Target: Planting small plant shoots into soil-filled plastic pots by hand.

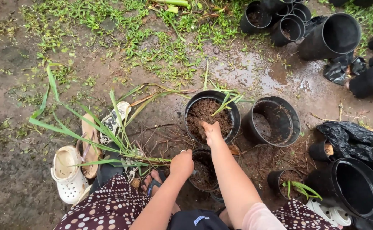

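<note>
Polka-dot fabric [110, 208] over the knees fills the bottom edge, with both bare forearms reaching out from it toward the pots. Left hand [182, 164] is curled into a fist right at the near-left rim of a small black pot [203, 172] that's partly filled with brown soil, and it's gripping the base of a bundle of long green grass-like shoots [97, 132] whose blades fan off up and to the left, so the plant sits just outside the pot rim rather than in it. Right hand [212, 132] is stretched further forward, down in the bigger soil-filled black pot [212, 116] directly behind the small one; fingers are pressed into the dirt near the front edge, honestly can't tell if they're closed around a handful or just resting flat. A couple of green leaf blades lie across that pot's far right side. Next to it on the right sits an empty black pot [272, 120], nearly touching. Off to the left on the wet muddy ground are a white clog [67, 172] and a tan sandal [89, 147]. More empty black pots [331, 34] are piled at the top right.
</note>
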